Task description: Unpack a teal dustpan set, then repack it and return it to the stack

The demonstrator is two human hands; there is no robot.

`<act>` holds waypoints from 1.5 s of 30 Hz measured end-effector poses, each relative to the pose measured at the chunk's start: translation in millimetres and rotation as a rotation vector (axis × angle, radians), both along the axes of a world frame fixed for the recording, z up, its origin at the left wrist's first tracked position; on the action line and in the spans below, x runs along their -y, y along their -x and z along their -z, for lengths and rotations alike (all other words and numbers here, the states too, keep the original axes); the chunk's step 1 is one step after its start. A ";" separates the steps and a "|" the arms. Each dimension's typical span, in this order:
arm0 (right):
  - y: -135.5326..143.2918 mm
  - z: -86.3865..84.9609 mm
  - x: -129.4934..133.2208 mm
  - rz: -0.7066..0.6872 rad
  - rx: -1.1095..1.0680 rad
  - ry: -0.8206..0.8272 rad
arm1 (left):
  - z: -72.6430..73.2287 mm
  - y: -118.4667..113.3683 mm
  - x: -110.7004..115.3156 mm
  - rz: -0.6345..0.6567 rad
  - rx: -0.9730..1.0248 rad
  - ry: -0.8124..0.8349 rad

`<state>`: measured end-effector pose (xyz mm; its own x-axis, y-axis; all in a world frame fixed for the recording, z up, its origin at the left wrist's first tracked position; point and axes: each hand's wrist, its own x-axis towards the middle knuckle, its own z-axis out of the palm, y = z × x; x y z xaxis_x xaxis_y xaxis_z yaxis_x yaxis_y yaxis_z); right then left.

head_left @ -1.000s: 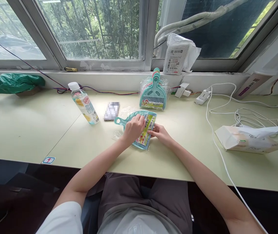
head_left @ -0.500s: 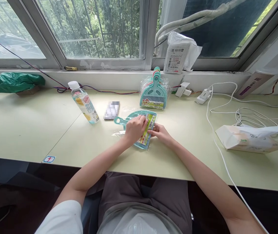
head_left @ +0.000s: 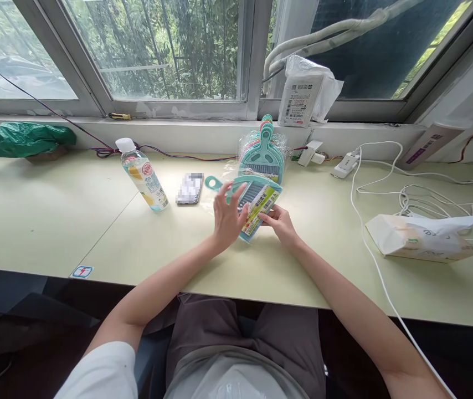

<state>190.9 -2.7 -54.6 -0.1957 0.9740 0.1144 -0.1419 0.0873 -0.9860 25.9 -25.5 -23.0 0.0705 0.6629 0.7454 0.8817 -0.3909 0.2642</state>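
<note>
A teal dustpan and brush set point(head_left: 261, 200) with a yellow-green label, in clear wrap, is tilted up above the table. My right hand point(head_left: 278, 223) pinches its lower right edge, thumb on the label side. My left hand point(head_left: 229, 215) is at its left part, below the handle, with fingers spread; the thumb lies near the label's edge. Behind it, a stack of similar wrapped teal sets point(head_left: 265, 148) leans against the sill, its lower part partly covered by the held set.
A bottle with a white cap point(head_left: 144, 176) and a phone point(head_left: 190, 188) are to the left. A tissue pack point(head_left: 423, 238) and white cables point(head_left: 421, 194) lie to the right. A green bag point(head_left: 29, 138) is at the far left.
The set has been raised and moved right, closer to the stack. My left hand has opened from a closed shape over the label, and my right hand has shifted slightly right and up.
</note>
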 end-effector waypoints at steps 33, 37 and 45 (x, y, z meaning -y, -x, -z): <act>-6.4 0.0 -3.4 0.135 -0.349 0.053 | 21.2 5.5 -28.1 1.126 1.241 1.169; -5.7 -1.4 -2.5 0.126 -0.353 0.082 | 14.7 9.5 -30.5 1.152 1.492 1.105; -0.9 -4.0 3.2 -0.049 -0.288 0.155 | 2.6 18.0 -31.9 0.969 1.799 1.029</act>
<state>191.8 -5.9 -50.6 -0.2240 0.9743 0.0233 -0.4171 -0.0743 -0.9058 7.9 6.5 -25.6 0.3710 0.9265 -0.0634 -0.7108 0.3273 0.6226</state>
